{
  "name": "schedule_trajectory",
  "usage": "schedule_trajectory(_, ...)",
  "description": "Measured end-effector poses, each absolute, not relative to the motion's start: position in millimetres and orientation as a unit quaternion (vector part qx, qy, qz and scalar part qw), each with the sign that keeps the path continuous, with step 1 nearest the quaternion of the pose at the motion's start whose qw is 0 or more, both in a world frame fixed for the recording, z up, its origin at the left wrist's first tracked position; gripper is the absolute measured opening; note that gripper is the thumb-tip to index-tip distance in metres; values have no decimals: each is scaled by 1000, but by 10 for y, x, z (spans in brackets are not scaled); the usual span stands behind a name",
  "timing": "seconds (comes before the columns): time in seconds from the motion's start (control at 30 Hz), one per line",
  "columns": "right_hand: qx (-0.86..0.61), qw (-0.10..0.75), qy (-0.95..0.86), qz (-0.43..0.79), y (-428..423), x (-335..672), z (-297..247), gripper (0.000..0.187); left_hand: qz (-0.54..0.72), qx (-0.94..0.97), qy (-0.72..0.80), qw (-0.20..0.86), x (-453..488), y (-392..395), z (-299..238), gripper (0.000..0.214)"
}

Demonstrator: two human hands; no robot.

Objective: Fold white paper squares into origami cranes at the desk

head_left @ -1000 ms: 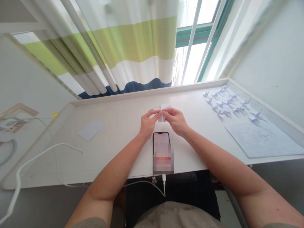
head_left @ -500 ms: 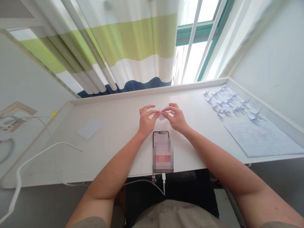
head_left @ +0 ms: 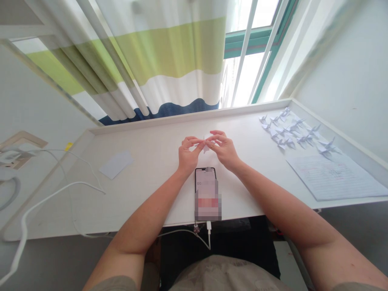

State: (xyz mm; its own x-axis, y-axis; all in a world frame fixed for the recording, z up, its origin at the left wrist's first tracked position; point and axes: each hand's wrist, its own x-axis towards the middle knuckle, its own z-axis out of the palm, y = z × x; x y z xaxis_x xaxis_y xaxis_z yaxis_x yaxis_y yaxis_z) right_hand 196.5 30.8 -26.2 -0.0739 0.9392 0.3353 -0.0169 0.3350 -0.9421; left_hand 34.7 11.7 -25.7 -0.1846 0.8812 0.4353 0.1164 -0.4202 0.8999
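Note:
A small folded white paper [head_left: 206,149] is pinched between both hands over the middle of the desk. My left hand [head_left: 189,152] grips it from the left with thumb and forefinger. From the other side my right hand [head_left: 224,150] pinches it as well, and the fingertips of both hands meet at its top. The fingers cover much of the paper, so its exact folded form is hard to make out. Just below the hands lies a phone [head_left: 207,194] with its screen lit.
Several folded paper cranes [head_left: 295,130] stand at the right of the white desk [head_left: 151,161], behind a written sheet [head_left: 336,178]. Blank white paper [head_left: 116,164] lies at the left. A white cable [head_left: 60,188] crosses the left edge; a charging plug [head_left: 209,227] joins the phone.
The fingers have shifted slightly on the paper, and its visible shape has changed between them. The left hand's fingers have drawn closer together.

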Motion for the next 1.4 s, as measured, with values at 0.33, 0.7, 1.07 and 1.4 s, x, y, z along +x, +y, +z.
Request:
schedule_trajectory(0.33, -376, 542, -614, 434, 291, 2020, -207, 38, 615, 598, 382, 343, 302, 62, -138, 25)
schedule_trajectory(0.7, -355, 560, -661, 350, 225, 2027, -122, 31, 631, 620, 374, 279, 287, 77, -157, 21)
schedule_trajectory(1.07, -339, 564, -638, 401, 188, 1972, -127, 32, 630, 604, 382, 303, 294, 70, -193, 22)
schedule_trajectory(1.4, -330, 547, -668, 381, 132, 1966, -108, 29, 637, 572, 402, 324, 308, 68, -217, 21)
